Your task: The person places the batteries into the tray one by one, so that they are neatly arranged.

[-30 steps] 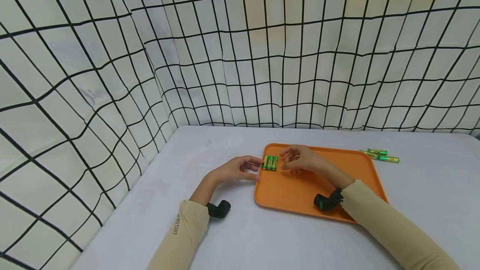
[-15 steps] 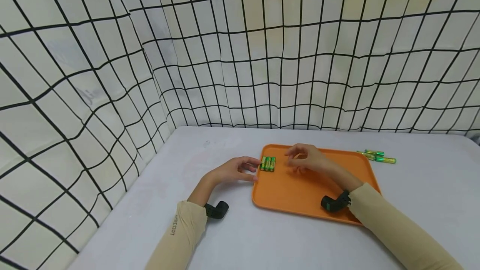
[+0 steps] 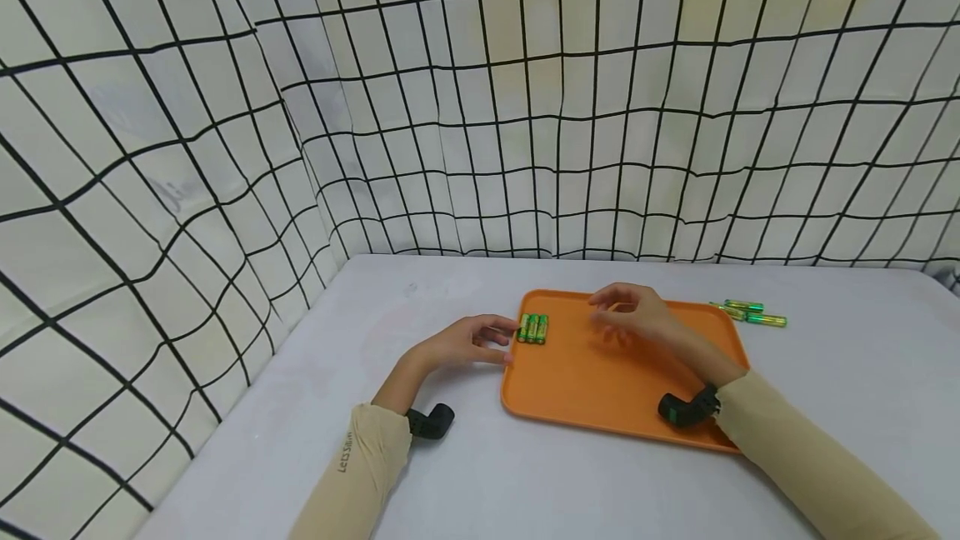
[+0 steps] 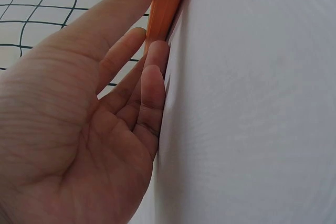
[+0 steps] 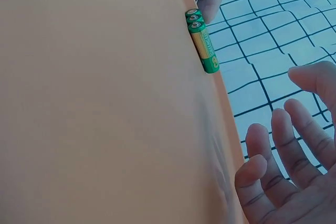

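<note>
Three green and gold batteries [image 3: 532,329] lie side by side at the left end of an orange tray [image 3: 585,394]. In the right wrist view the same batteries [image 5: 203,43] line up close to the tray's rim. My left hand [image 3: 468,342] is at the tray's left edge, fingers relaxed; in the left wrist view its thumb and fingertips are right at the orange rim [image 4: 169,6]. Over the tray, to the right of the batteries, my right hand [image 3: 633,312] hovers with loosely bent fingers and nothing between them. In the right wrist view this hand [image 5: 294,166] appears with its fingers spread.
Several more green and gold batteries [image 3: 757,315] lie on the white table [image 3: 450,473] just beyond the tray's right edge. A black grid net [image 3: 555,115] over white cloth rises behind the table and along its left side.
My right hand has moved right, away from the three batteries, with nothing in it. My left hand stays at the tray's left edge. The head view has shifted slightly.
</note>
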A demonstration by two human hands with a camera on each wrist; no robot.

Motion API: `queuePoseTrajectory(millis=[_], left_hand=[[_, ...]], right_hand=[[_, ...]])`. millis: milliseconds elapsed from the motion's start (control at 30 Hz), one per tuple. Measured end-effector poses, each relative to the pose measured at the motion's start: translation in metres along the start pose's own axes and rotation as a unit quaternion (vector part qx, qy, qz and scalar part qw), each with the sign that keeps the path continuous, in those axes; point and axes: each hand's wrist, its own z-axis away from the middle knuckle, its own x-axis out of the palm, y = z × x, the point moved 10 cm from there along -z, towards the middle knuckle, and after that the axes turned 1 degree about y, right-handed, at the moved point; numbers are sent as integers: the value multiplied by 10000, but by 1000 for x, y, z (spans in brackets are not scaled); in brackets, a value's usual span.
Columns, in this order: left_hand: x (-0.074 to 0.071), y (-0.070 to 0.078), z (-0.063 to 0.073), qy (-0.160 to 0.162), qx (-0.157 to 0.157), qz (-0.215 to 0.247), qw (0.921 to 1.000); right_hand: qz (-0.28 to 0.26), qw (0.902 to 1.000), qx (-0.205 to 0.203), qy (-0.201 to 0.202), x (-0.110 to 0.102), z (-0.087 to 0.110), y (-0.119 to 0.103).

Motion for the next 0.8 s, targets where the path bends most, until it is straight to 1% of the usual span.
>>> queuePoseTrajectory(millis=[233,367,533,633,800], left_hand=[[0,1,0,7,32,-25,10000],[0,-1,0,11,8,0,10000],[1,-2,-1,-10,37,9,10000],[0,-1,0,1,47,34,10000],[0,2,2,4,50,15,10000]], right_hand=[[-168,9981,99,588,-16,5,4],[-102,9967,108,804,-25,10,5],[66,9951,138,980,-35,13,3],[205,9941,31,1062,-40,14,-3],[246,9932,-34,1139,-49,19,-11]])
